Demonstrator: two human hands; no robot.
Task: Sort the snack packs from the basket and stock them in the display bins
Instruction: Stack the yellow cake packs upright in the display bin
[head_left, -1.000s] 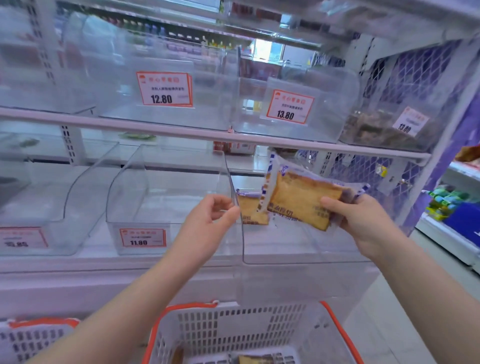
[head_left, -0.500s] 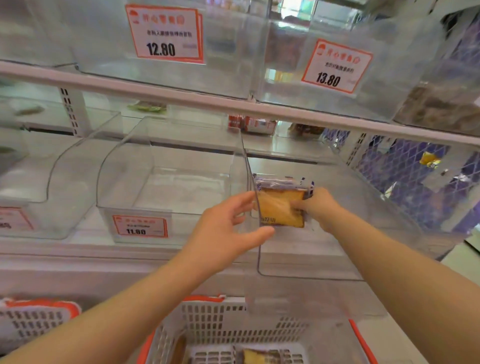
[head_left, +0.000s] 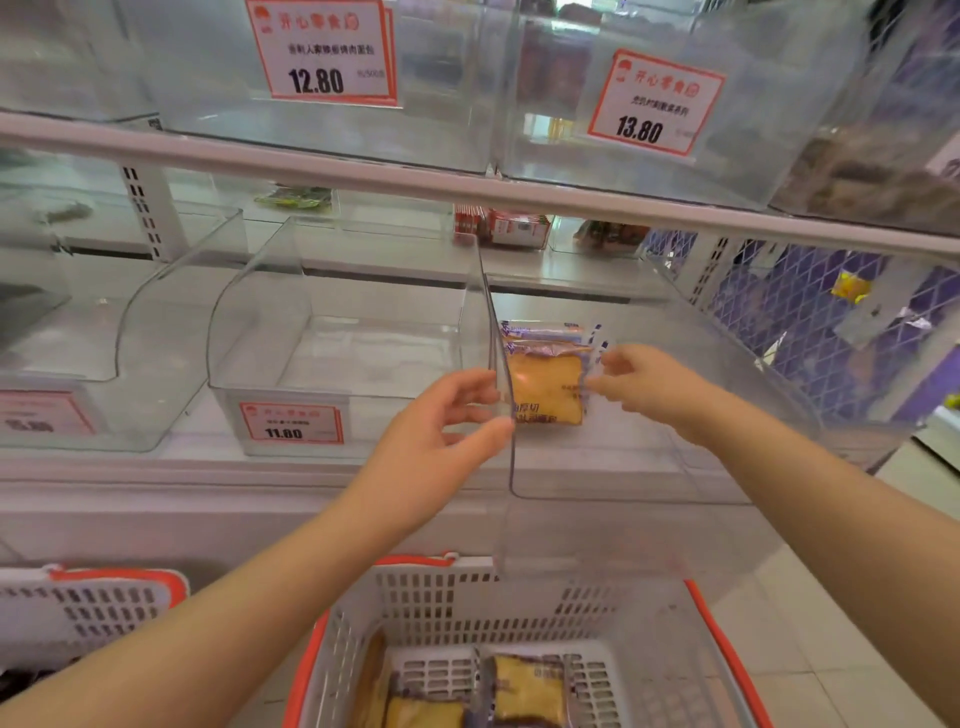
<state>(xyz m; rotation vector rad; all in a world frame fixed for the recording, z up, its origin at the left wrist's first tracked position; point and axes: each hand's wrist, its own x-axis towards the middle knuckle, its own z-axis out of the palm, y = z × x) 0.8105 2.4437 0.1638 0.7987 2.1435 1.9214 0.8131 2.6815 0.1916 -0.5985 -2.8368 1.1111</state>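
Your right hand (head_left: 644, 387) sits inside the pulled-forward clear bin (head_left: 613, 467), its fingertips (head_left: 597, 387) touching or nearly touching the right edge of the snack pack (head_left: 545, 387) that lies on the bin floor. The fingers are loosely spread, not closed round the wrapper, so read it as a slack hand that holds nothing; whether a fingertip rests on the film I cannot tell. The pack lies just to the left of that hand, flat, its long axis running from the front of the bin toward the back, and a second pack (head_left: 540, 332) shows just behind it, partly overlapped. Your left hand (head_left: 441, 431) is at the bin's left wall, thumb on the near side of the clear panel and fingers curled toward the far side, pinching or steadying it; it is near the pack too, but the wall stands between them, so the right hand is the one with free reach. Judged from this, the placing looks as good as done and the next pack must come from below: the white and orange basket (head_left: 717, 623) stands directly under your arms, with several more yellow packs (head_left: 524, 686) lying in its bottom. To the left, a neighbouring bin (head_left: 332, 364) carries an 11.80 price tag (head_left: 291, 423).
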